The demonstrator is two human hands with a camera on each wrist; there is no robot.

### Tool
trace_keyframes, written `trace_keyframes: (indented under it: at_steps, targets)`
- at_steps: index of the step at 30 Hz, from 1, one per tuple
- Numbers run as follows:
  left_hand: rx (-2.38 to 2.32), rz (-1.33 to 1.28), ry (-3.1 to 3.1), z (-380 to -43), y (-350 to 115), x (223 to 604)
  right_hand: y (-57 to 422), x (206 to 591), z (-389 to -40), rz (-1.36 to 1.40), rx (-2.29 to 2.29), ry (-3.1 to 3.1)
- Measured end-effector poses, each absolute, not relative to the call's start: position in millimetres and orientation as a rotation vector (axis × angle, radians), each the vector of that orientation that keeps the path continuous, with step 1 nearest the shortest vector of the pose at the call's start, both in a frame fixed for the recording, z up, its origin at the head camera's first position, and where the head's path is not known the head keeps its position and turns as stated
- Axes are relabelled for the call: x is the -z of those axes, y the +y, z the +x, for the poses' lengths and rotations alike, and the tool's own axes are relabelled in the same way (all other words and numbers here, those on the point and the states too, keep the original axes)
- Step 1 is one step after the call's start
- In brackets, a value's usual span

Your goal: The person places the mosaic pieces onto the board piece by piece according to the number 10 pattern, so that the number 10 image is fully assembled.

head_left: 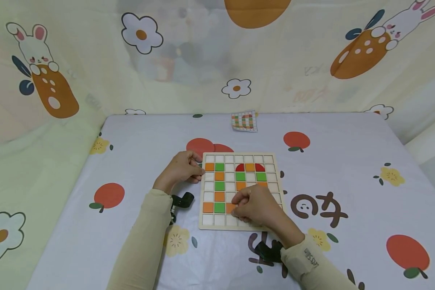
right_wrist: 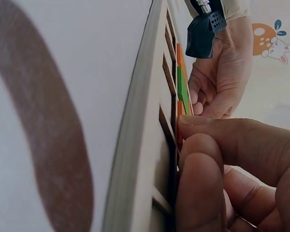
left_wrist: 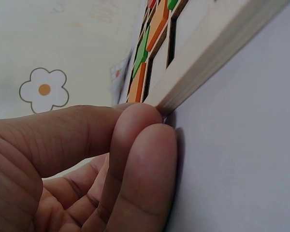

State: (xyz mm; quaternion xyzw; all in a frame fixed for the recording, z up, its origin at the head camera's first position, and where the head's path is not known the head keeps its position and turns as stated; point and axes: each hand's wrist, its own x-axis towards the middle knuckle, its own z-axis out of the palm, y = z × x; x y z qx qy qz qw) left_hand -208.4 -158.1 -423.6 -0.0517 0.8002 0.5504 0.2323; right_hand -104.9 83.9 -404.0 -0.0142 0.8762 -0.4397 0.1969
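A square wooden grid board (head_left: 217,227) lies flat on the table, with orange, green and red pieces in some of its cells. At its left edge my left hand (head_left: 181,168) grips the rim between thumb and fingers; the left wrist view shows the fingertips (left_wrist: 152,145) against the wooden side. My right hand (head_left: 259,205) reaches over the lower part of the board and pinches an orange square tile (head_left: 230,208) at a cell in the lower row, right of a green tile (head_left: 219,208). The right hand covers several cells. Two red quarter-round pieces (head_left: 240,167) flank an orange tile (head_left: 250,167) near the top.
A small printed pattern card (head_left: 244,121) stands at the table's back, by the curtain (head_left: 188,92). A printed cloth (head_left: 130,233) with fruit and flowers covers the table. Dark wrist cameras (head_left: 183,200) are strapped near both hands.
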Motion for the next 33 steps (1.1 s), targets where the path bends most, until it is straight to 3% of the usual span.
trace_keyframes:
  at_steps: [25, 33]
  targets:
    - [-1.487, -0.142, 2.237, -209, -156, 423, 92, 407, -106, -0.069, 1.420, 2.294]
    - [-1.381, 0.036, 2.444, -218, -160, 407, 145, 371, -149, -0.188, 1.131, 2.652]
